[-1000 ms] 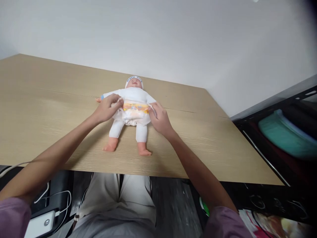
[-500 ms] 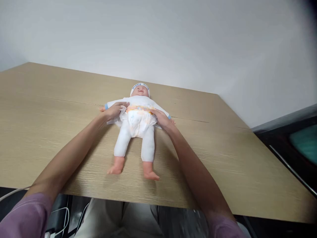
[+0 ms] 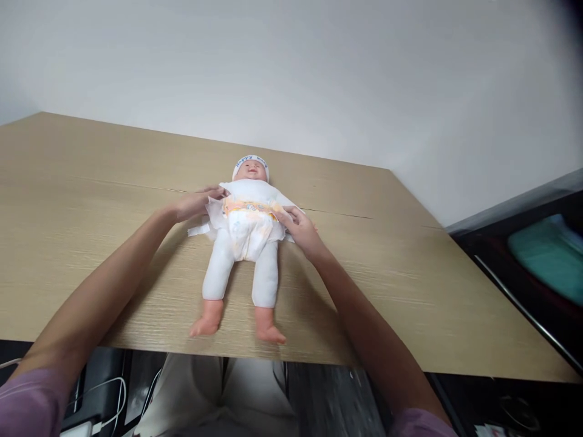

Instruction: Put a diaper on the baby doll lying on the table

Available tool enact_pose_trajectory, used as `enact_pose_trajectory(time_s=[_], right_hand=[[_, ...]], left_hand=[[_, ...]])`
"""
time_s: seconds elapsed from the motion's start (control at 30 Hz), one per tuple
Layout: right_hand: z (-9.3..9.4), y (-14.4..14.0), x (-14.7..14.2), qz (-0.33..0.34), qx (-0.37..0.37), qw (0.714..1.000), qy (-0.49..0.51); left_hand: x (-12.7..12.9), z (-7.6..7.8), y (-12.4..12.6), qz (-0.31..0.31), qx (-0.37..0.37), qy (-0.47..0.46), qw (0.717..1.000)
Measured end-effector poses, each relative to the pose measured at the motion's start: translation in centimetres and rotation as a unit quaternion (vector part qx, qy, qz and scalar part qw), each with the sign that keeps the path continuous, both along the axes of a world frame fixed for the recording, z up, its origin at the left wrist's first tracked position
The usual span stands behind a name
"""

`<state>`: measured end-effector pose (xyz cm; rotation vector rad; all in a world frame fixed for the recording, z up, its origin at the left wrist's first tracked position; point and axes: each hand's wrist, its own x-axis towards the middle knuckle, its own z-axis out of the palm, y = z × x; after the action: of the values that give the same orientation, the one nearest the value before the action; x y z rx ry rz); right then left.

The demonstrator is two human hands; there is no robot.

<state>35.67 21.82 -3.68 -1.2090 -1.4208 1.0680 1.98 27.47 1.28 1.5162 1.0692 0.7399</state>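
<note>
Baby doll, white-clothed, laid face-up on the wooden table, feet near the front edge. A diaper is fitted at its waist. The diaper's side is pinched by the left hand; the opposite side is gripped by the right hand.

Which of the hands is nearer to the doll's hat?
Left. The left hand is at the doll's shoulder beside the diaper, close below the hat; the right hand sits lower, at the diaper's other side.
</note>
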Motion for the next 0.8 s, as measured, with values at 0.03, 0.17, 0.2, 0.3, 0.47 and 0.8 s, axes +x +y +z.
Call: enact_pose_trajectory(time_s=[0.03, 0.17, 0.2, 0.3, 0.47, 0.8], right_hand=[[-0.3, -0.6, 0.5, -0.038, 0.033, 0.998, -0.025], [-1.6, -2.5, 2.2, -0.130, 0.130, 0.975, -0.122], [-1.9, -2.9, 2.5, -0.139, 0.143, 0.968, -0.154], [-2.5, -3.3, 2.8, -0.137, 0.170, 0.937, -0.272], [-3.2, -3.3, 3.0, -0.141, 0.165, 0.894, -0.391], [-3.7, -3.1, 3.5, -0.153, 0.036, 0.921, -0.355]], left_hand=[[0.0, 0.7, -0.1, 0.015, 0.022, 0.031, 0.999], [1.7, 3.8, -1.4, 0.097, 0.162, 0.125, 0.974], [2.7, 4.5, -2.0, 0.104, 0.212, 0.141, 0.961], [6.4, 5.5, -4.1, 0.037, 0.360, 0.181, 0.914], [11.3, 3.9, -5.8, -0.102, 0.433, 0.277, 0.851], [11.7, 1.6, -5.5, -0.078, 0.437, 0.353, 0.823]])
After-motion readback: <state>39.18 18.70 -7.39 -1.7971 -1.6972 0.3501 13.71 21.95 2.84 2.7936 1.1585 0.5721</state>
